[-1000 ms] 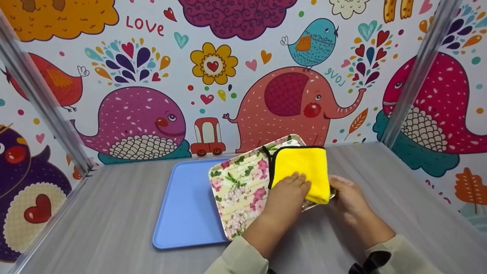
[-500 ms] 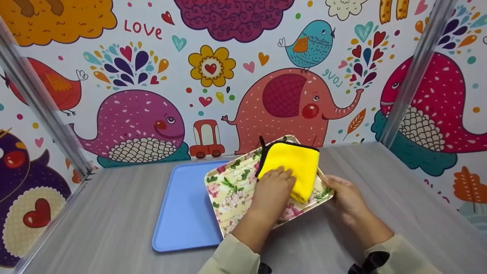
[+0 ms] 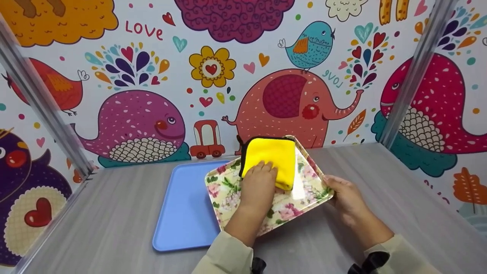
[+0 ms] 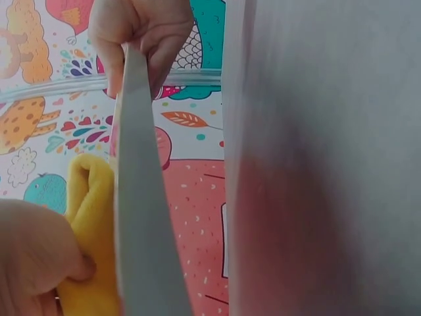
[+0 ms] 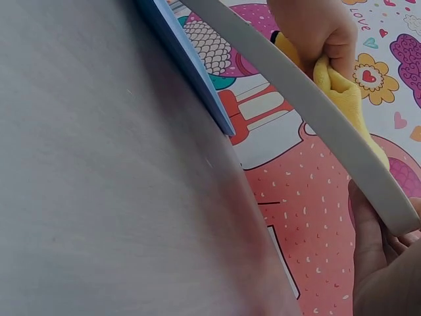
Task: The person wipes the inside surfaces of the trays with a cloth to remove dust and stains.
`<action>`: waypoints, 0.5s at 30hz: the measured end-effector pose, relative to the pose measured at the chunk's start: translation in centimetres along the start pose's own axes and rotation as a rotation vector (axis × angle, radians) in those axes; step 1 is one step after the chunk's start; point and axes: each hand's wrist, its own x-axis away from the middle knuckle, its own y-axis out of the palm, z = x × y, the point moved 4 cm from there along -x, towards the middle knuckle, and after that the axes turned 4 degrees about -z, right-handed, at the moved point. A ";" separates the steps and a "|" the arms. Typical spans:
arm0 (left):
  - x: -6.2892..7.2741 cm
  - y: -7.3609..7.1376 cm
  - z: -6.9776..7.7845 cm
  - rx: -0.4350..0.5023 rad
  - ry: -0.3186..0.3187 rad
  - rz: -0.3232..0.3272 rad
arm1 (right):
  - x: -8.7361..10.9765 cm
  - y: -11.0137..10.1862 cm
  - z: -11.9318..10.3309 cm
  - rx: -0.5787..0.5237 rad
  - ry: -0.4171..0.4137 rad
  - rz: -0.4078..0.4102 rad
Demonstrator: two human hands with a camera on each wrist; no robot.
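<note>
A flower-patterned tray [image 3: 228, 190] is held tilted above the table, its underside pale in both wrist views. My right hand [image 3: 348, 196] grips its right corner, thumb on the rim and fingers beneath. On the tray's upper face lies a folded yellow cloth [image 3: 272, 152] with black edging. My left hand [image 3: 259, 186] presses this cloth against the tray, fingertips spread over it. In the left wrist view, the thumb of the left hand [image 4: 39, 253] digs into a fold of the cloth [image 4: 92, 217]. The same fold shows beside the left hand [image 5: 322, 33] in the right wrist view.
A blue tray [image 3: 186, 205] lies flat on the grey wood-grain table [image 3: 118, 213], partly covered by the flowered one. Behind stands a wall [image 3: 213, 23] printed with cartoon animals, with metal posts [image 3: 414, 76] at its corners.
My left hand has slid the yellow cloth leftward across the flowered tray, baring the tray's right part. The right hand and the tray have barely shifted; the blue tray stays in place.
</note>
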 end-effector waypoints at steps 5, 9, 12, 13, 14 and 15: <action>-0.2 0.2 -0.9 0.004 -0.064 0.004 | 0.0 -0.1 0.0 -0.003 0.004 0.001; -0.1 0.2 -1.1 0.023 -0.128 -0.006 | 0.1 0.0 0.0 0.007 -0.001 0.008; -0.1 0.4 -1.0 0.043 -0.165 -0.006 | 0.2 0.1 0.0 0.011 -0.006 0.014; -0.1 0.5 -0.9 0.055 -0.172 -0.007 | 0.2 0.1 0.0 0.013 -0.007 0.013; -0.1 0.5 -0.9 0.064 -0.176 -0.010 | 0.2 0.1 0.0 0.011 -0.009 0.013; -0.1 0.6 -0.8 0.074 -0.177 -0.013 | 0.2 0.0 -0.1 0.011 -0.010 0.013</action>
